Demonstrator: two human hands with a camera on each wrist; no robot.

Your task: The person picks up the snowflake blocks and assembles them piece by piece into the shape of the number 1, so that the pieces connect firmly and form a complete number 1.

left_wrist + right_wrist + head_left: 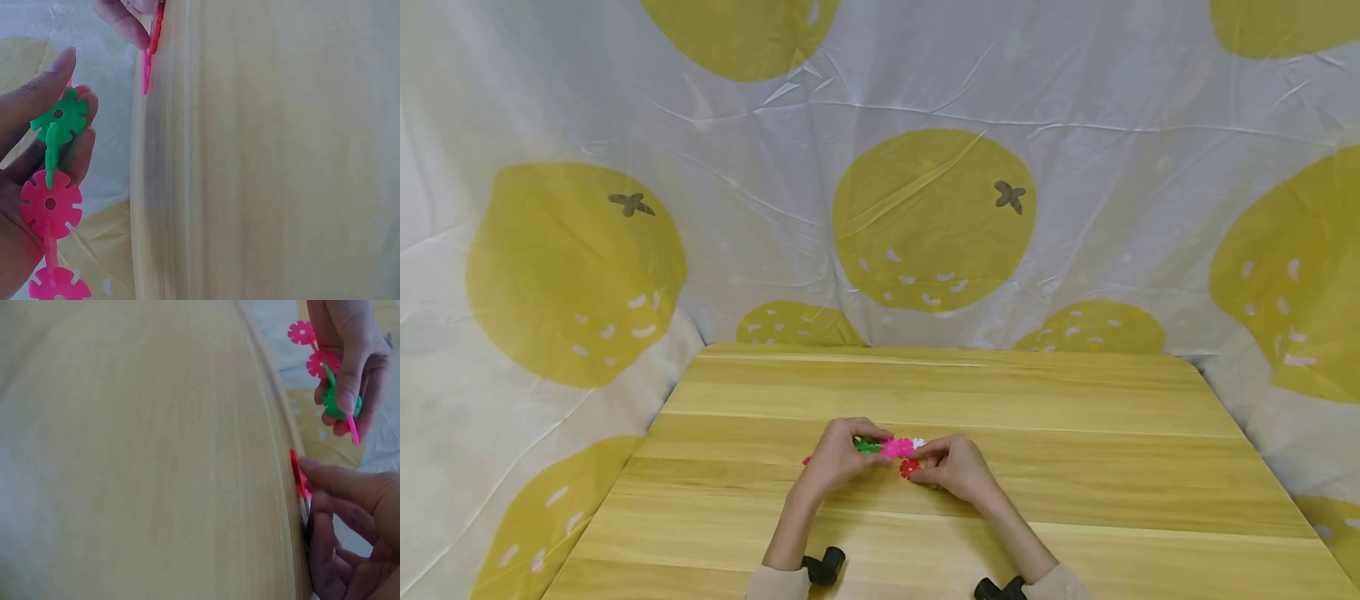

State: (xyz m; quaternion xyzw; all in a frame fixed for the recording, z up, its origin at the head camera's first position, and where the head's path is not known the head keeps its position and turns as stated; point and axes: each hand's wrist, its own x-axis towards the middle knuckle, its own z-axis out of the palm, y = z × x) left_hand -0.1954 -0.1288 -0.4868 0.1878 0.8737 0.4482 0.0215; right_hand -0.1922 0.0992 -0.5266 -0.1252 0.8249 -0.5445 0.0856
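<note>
My left hand (838, 454) holds a chain of slotted plastic snowflake discs. In the left wrist view its thumb and fingers are around a green disc (74, 119). A second green disc (51, 156) is slotted edge-on below it, followed by several pink discs (34, 209) hanging along the palm. Facing it, my right hand (961, 473) pinches a red disc (909, 469) between thumb and fingers, with pink pieces (898, 448) and a white piece (919, 442) close by in the head view. In both wrist views, a gap separates the chain from the right hand's pieces.
Both hands are over a wood-grain table (1075, 483). A white cloth with yellow fruit prints (936, 221) hangs behind and beside it. Black wrist-worn devices (826, 567) show near both beige sleeves (777, 583).
</note>
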